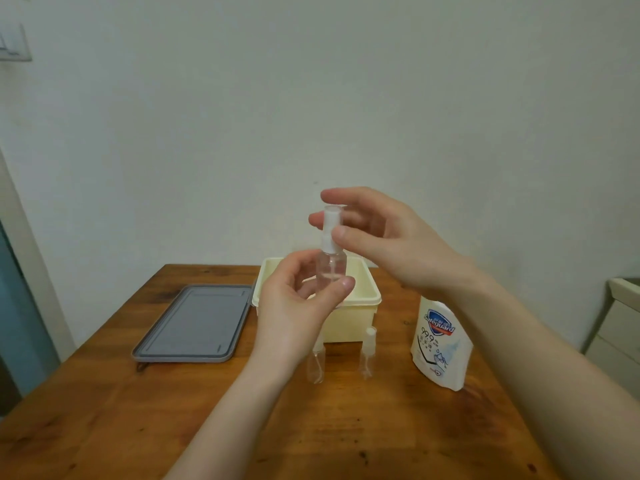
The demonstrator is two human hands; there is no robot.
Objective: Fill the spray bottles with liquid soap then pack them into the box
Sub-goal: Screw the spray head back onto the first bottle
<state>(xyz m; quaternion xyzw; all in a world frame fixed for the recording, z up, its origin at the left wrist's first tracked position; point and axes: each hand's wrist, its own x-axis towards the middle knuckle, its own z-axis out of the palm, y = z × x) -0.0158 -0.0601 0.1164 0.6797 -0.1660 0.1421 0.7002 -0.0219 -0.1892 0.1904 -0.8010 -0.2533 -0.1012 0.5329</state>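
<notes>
My left hand (294, 306) grips the body of a small clear spray bottle (330, 265), held upright above the cream box (367, 308). My right hand (384, 237) pinches the bottle's white spray top (330, 223) between thumb and fingers. Two more clear spray bottles stand on the table in front of the box: one (316, 365) partly behind my left wrist, the other (368, 351) to its right. A white liquid soap pouch (440, 344) with a blue logo stands to the right of the box.
The box's grey lid (194, 323) lies flat on the wooden table (346, 427) left of the box. A wall runs close behind the table. A pale cabinet (620, 327) stands at the right edge.
</notes>
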